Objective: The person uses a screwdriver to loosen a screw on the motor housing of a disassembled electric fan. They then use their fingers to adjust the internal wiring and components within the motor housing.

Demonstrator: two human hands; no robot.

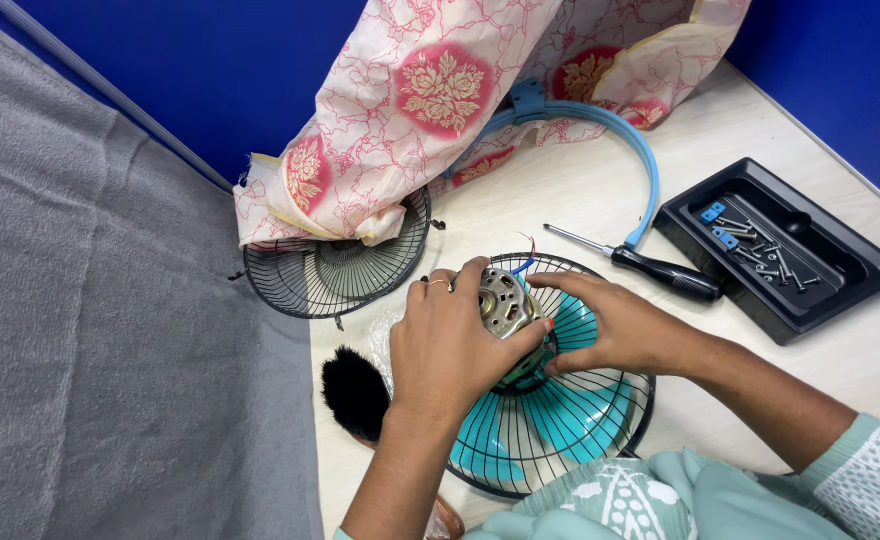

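Observation:
My left hand (450, 345) is wrapped around a small metal fan motor (505, 305) that sits at the centre of a black wire fan guard (600, 415). Teal fan blades (560, 425) show through the guard's wires. My right hand (615, 325) grips the same motor from the right side, fingers pressed against its lower edge. Red and blue wires stick up from the motor's far side. The guard lies flat on the pale table, right below me.
A second black wire guard (310, 280) lies at the table's left edge, partly under a pink flowered cloth (430, 100). A blue plastic ring (645, 165), a black-handled screwdriver (650, 268), a black tray (810, 290) of screws and a black brush (353, 392) surround the work.

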